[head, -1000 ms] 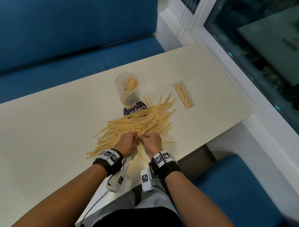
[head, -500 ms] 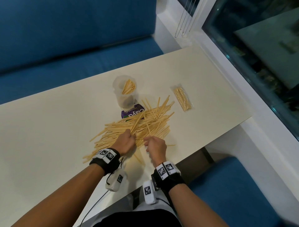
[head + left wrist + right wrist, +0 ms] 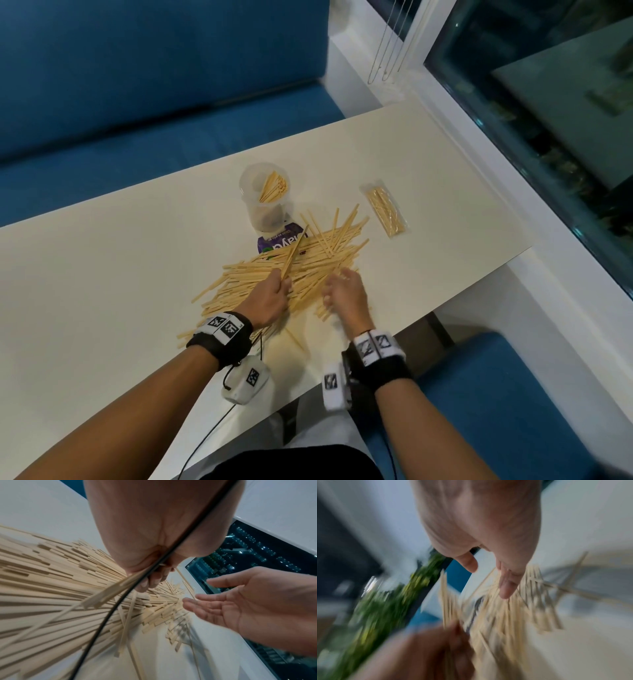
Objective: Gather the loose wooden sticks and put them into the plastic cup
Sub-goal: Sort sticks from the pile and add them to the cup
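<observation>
A wide pile of loose wooden sticks [image 3: 308,263] lies across the middle of the cream table [image 3: 102,274]. Behind it stands a clear plastic cup [image 3: 265,198] with several sticks leaning inside. My left hand [image 3: 270,294] pinches a few sticks [image 3: 294,251] that rise out of the pile toward the cup; the same sticks [image 3: 109,593] cross under its curled fingers [image 3: 154,577] in the left wrist view. My right hand [image 3: 342,287] hovers open over the pile's right part, fingers [image 3: 202,601] straight, holding nothing. The right wrist view is blurred.
A purple packet [image 3: 281,241] lies partly under the sticks, just in front of the cup. A sealed clear bag of sticks [image 3: 385,210] lies at the right. The table's near edge is close behind my wrists; a blue bench [image 3: 171,137] lies beyond.
My hands have come apart. The left one lifted a few sticks up out of the pile; the right one let go, opened and moved right over the pile.
</observation>
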`<action>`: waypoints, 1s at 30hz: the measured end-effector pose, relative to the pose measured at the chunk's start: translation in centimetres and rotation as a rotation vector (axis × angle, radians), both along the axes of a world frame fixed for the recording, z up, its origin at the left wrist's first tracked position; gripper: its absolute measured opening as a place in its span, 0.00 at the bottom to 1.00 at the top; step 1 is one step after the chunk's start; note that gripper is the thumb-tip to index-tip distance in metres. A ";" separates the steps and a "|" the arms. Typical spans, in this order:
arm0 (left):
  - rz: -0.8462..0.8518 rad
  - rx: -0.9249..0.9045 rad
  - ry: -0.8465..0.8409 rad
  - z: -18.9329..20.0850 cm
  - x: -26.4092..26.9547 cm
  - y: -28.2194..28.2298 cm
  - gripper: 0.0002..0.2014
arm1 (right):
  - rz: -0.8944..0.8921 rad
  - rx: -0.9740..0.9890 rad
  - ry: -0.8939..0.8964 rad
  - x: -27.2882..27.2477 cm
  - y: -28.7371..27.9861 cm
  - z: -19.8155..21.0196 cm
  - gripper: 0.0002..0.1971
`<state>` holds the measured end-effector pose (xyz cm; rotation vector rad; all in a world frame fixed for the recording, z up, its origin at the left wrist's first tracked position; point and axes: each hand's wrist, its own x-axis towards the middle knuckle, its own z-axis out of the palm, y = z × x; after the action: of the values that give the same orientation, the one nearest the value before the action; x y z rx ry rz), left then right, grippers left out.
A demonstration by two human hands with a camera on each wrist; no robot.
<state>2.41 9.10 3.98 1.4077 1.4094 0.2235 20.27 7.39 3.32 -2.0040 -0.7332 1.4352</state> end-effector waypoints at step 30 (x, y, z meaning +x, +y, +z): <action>0.095 -0.129 -0.295 2.7 0.9 -0.1 0.07 | 0.186 0.431 -0.159 -0.1 6.0 9.0 0.27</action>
<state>3.31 8.95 6.64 1.1517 1.2243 0.3795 20.19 13.43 12.32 -1.7575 -1.2115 1.1023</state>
